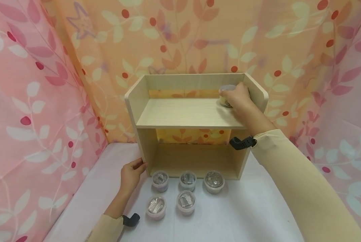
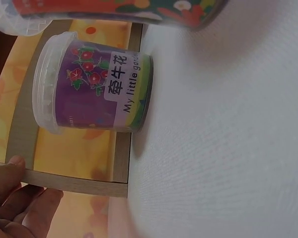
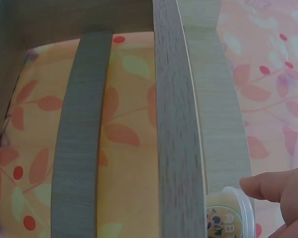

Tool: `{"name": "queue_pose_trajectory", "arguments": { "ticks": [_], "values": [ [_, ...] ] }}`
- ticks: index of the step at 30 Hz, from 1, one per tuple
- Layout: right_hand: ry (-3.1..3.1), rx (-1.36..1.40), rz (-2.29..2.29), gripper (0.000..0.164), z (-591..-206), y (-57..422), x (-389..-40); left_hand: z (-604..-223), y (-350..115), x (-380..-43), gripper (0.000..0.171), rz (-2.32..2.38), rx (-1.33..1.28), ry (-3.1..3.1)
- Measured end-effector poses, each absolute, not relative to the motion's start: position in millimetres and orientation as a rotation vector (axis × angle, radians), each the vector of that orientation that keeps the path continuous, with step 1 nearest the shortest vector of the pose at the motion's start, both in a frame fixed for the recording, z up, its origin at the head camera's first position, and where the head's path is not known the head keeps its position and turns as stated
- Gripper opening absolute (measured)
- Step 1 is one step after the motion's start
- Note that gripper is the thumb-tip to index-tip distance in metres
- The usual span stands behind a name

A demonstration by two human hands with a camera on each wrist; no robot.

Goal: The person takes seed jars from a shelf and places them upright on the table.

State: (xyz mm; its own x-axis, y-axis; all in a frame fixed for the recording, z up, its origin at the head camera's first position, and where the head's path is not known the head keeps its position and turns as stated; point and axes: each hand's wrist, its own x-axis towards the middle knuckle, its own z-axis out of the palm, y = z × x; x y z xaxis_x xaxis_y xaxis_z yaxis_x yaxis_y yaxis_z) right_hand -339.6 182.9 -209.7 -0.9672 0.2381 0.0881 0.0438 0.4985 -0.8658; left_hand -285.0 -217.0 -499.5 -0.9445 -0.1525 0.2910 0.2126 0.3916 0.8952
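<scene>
At the right end of the upper shelf, my right hand grips a small lidded plant-kit tub with a yellow label. The right wrist view shows the thumb at the rim of that tub's lid. My left hand holds the front edge of the left side panel of the wooden shelf unit, thumb and fingers on either side in the left wrist view. Beside it stands a purple tub labelled "My little garden".
Several lidded tubs stand on the white cloth before the unit, among them a back-right tub and a front-left tub. The lower compartment lies behind them. Patterned curtains enclose the back and sides.
</scene>
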Motion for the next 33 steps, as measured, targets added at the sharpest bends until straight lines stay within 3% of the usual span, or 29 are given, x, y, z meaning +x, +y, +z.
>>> {"name": "queue_pose_trajectory", "arguments": {
  "ticks": [6,12,17,33],
  "values": [
    [-2.598,-0.236,1.344,0.084,-218,187,-341,-503,-220,-281,0.032,-1.573,-0.022,-2.347],
    [-2.560,-0.184,1.367,0.098,-223,190,-346,-504,-220,-277,0.032,-1.543,-0.016,-2.358],
    [-2.530,-0.176,1.413,0.100,-219,194,-349,-498,-218,-281,0.032,-1.531,-0.026,-2.342],
    [-2.519,-0.044,1.399,0.099,-215,190,-318,-497,-217,-284,0.031,-1.540,-0.014,-2.345]
  ]
}}
